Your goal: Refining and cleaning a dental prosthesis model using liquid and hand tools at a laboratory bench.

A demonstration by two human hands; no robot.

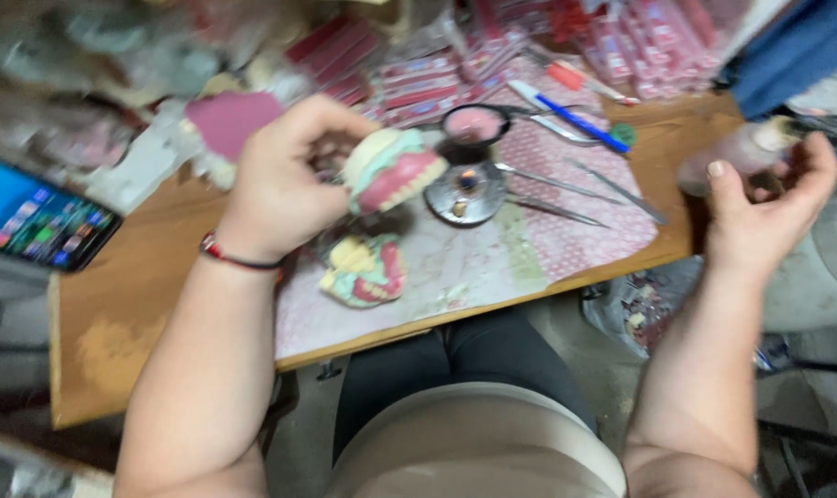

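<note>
Presently, working outward from my lap: my left hand (285, 189) is raised over the wooden table (133, 314), fingers clenched around a denture model (391, 171) of pink gum, pale teeth and green base, turned toward me, apparently so the tooth row can be seen. Directly beneath it, at six o'clock, a second denture model (368, 269) lies on the patterned cloth (575, 235), within easy reach. At three o'clock my right hand (760, 207) hangs off the table edge, fingers curled about a small clear bottle (746, 152); the grip is blurred. Beyond the held model, at one o'clock, a small burner (465, 192) and dark bowl (474, 124) stand beside metal instruments (566, 189). A phone (41, 221) lies at nine o'clock.
</note>
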